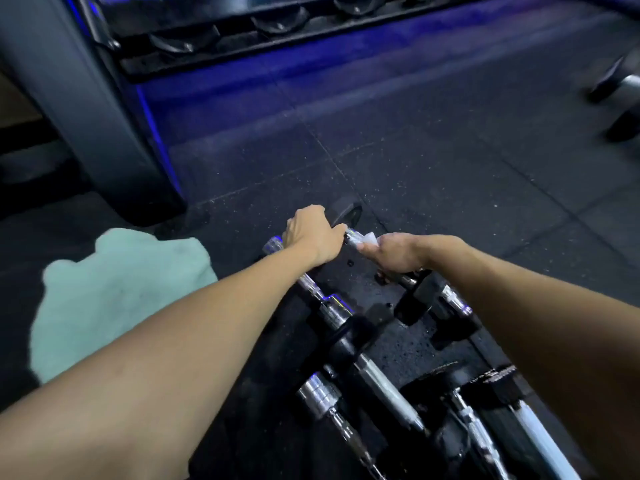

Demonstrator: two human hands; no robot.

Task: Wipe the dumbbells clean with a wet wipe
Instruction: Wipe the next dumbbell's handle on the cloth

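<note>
While the left hand (pixel 313 233) grips the far dumbbell (pixel 346 216) head, the right hand (pixel 398 252) pinches a wet wipe (pixel 370 238) round its handle.

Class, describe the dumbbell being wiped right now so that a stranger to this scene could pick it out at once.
Start at the pale green towel on the dark floor, then look right to the row of dumbbells. It is the farthest dumbbell, the only one with both hands on it: the left hand steadies its black head while the right hand presses a white wipe to its handle.
</note>
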